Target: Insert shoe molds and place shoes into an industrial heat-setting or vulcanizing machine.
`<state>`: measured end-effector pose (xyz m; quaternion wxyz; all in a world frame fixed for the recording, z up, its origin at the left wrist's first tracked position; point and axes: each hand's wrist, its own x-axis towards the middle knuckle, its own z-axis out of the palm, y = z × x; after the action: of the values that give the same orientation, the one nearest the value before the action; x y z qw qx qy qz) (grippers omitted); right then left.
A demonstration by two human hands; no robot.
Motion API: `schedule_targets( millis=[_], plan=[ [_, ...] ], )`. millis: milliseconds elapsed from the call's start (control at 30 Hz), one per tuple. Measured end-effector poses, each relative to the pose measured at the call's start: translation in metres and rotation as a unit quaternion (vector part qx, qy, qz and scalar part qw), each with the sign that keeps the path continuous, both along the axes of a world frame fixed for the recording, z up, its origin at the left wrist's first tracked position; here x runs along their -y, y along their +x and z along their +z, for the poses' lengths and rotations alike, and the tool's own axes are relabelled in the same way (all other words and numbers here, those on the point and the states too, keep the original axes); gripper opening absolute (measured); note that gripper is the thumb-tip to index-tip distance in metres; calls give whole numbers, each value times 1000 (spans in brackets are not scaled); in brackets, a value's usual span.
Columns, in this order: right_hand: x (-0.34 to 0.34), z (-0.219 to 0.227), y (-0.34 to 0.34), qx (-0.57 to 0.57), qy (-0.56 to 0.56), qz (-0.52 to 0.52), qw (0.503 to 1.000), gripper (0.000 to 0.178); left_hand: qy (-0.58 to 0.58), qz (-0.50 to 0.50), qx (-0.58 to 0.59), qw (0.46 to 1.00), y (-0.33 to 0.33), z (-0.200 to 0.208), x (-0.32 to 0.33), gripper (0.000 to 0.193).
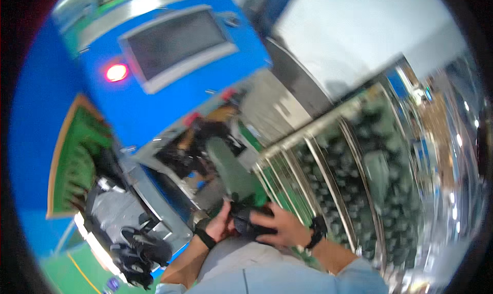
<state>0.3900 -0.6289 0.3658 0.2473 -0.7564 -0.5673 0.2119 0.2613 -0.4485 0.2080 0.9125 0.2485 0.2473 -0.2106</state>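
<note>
Close in front of my body, both hands hold a black, rounded object (248, 218); motion blur hides what kind of thing it is. My left hand (221, 224) is closed on its left side, with the thumb up. My right hand (286, 228) wraps its fingers over the right side and top. Dark bands circle both wrists. Just beyond the hands, a long grey-green piece (228, 165) reaches toward the opening of a blue machine (164, 109).
The blue machine carries a dark screen (174, 42) and a glowing red light (117, 73). On the right, metal rails (328, 183) edge a rack of many dark pieces (380, 191). Several black parts (138, 250) lie at lower left, near a green board (77, 165) with an orange frame.
</note>
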Motion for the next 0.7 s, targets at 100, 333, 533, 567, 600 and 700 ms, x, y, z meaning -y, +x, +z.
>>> schedule_targets(
  millis=[100, 333, 533, 567, 600, 700],
  plan=[
    [6, -41, 22, -422, -4, -298, 856, 95, -24, 23, -23, 999, -14, -40, 2, 57],
    [-86, -121, 3, -696, 236, -296, 610, 68, 217, 47, -84, 972, -34, -16, -10, 47],
    [51, -107, 9, -302, 83, -266, 912, 82, 271, 74, -55, 958, -34, -23, -22, 56],
    [83, -114, -1, -235, 86, -313, 916, 81, 291, 47, -50, 954, -30, -24, -20, 58],
    [115, -126, -17, -165, 87, -360, 914, 81, 317, 50, -42, 946, -19, -10, -10, 62],
    [188, -149, -62, -85, -31, -601, 794, 79, 339, 32, -35, 940, 8, 10, 17, 66]
  ],
)
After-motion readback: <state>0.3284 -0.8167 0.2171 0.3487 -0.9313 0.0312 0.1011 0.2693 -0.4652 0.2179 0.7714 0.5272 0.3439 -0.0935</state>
